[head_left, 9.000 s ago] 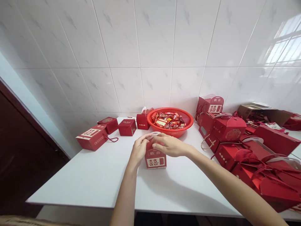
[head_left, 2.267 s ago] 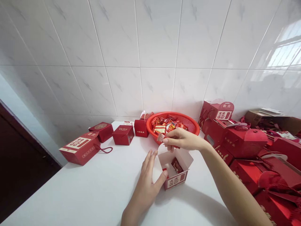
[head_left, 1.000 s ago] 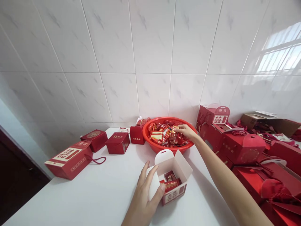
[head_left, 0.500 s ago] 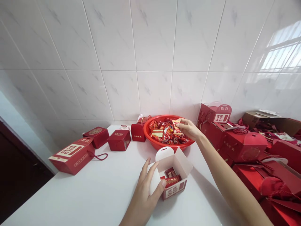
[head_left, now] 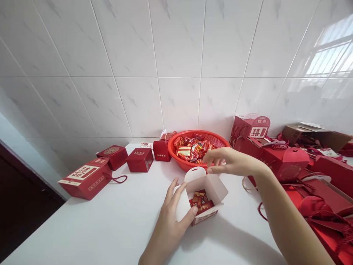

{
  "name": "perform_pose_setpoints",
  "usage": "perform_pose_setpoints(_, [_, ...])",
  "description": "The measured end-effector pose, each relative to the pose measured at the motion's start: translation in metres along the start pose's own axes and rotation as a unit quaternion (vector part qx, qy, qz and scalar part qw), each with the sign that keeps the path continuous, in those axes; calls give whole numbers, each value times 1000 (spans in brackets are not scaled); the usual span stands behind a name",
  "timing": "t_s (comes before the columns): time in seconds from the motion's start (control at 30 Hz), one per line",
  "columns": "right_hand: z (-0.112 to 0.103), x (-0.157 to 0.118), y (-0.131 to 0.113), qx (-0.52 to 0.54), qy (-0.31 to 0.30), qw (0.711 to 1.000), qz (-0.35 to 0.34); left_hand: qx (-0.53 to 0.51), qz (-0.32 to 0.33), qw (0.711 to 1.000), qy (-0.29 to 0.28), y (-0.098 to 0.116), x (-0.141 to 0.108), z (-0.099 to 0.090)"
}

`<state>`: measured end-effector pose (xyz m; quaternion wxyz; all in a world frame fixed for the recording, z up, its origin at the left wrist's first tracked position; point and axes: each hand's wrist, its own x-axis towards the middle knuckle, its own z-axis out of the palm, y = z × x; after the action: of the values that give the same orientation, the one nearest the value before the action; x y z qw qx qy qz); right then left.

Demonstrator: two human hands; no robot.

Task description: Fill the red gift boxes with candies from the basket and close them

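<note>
A small open gift box (head_left: 209,217), white inside with its flaps raised, stands on the white table. My left hand (head_left: 176,217) grips its left side, with the thumb over the near rim and the fingers behind a flap. Several red and gold wrapped candies (head_left: 200,200) lie inside. My right hand (head_left: 228,161) hovers between the box and the red plastic basket (head_left: 179,162), its fingers curved and apart from the thumb, with nothing seen in it. More wrapped candies (head_left: 193,149) fill the basket, partly hidden by that hand.
Closed red boxes (head_left: 88,180) stand along the table's left and back. On the right are piled red gift boxes (head_left: 286,162) with rope handles, and behind them a cardboard carton (head_left: 306,134). A tiled wall (head_left: 179,103) rises behind the table.
My right hand has come from the basket back toward the open box, and the candy it held is no longer in its fingers. More candy shows in the box. My left hand stays on it.
</note>
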<state>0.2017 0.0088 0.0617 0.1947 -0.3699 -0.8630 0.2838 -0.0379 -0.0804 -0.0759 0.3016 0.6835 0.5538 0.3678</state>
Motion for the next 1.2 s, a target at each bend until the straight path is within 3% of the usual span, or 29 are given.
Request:
perform_pose_setpoints(0.13, [13,-29,1,-61,68,992,92,-14,35,998,48,0,0,3])
perform_pose_setpoints(0.27, [36,-50,3,-72,161,974,142,-28,39,995,83,5,2,3])
perform_pose_setpoints(0.47, [79,-72,7,57,188,978,68,-81,33,984,154,11,-1,6])
perform_pose_setpoints(0.6, [102,-83,14,132,175,975,41,-124,76,980,136,14,-6,10])
perform_pose_setpoints(0.7, [112,-87,20,172,171,970,22,-132,116,982,74,18,-9,11])
perform_pose_setpoints(0.8, [116,-86,24,199,182,963,18,-99,108,989,9,25,-8,10])
perform_pose_setpoints(0.87, [119,-83,23,194,203,959,25,-71,96,993,-1,29,-6,11])
perform_pose_setpoints(1.0, [126,-77,21,166,248,954,32,-47,102,993,22,32,-3,16])
perform_pose_setpoints(1.2, [138,-66,19,149,307,938,52,-73,60,988,118,30,-3,26])
